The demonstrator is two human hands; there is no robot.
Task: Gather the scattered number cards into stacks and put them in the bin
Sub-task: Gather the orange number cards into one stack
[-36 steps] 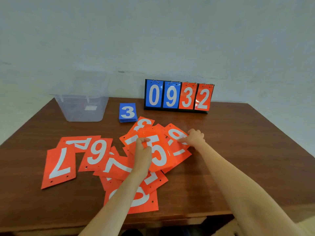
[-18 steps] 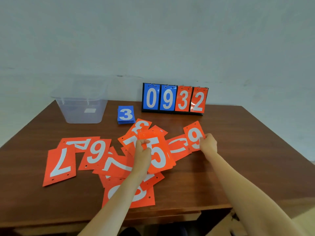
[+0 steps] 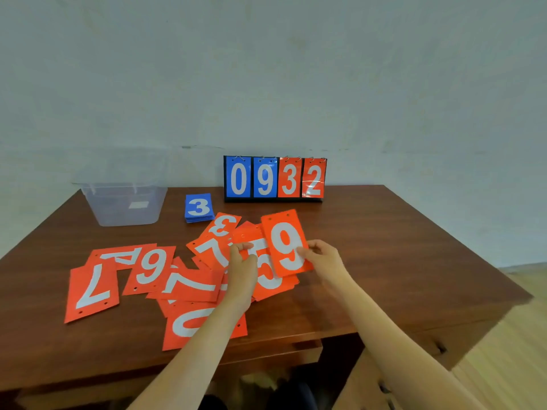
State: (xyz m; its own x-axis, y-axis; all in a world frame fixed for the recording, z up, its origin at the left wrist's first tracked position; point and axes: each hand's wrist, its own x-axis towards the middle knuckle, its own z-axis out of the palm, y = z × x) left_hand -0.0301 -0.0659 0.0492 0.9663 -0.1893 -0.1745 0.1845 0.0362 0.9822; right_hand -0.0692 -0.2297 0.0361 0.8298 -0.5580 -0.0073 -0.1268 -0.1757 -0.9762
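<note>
Several orange number cards lie scattered over the middle and left of the wooden table (image 3: 384, 238), among them a 7 card (image 3: 91, 288) at the far left. My left hand (image 3: 242, 261) grips a small stack topped by the orange 5 card (image 3: 266, 270), raised slightly. My right hand (image 3: 322, 257) pinches the right edge of an orange 9 card (image 3: 285, 244) and holds it over the right side of that stack. A neat stack of blue cards (image 3: 199, 207) with a 3 on top lies behind. The clear plastic bin (image 3: 124, 202) stands at the back left.
A flip scoreboard (image 3: 275, 179) showing 0 9 3 2 stands at the back centre against the wall. The table's right edge drops to a light wooden floor (image 3: 503, 350). Bare tabletop lies to the right of my hands.
My right hand lifted the 9 card off the table, turned it upright and carried it left over the stack in my left hand. My left hand stayed nearly in place.
</note>
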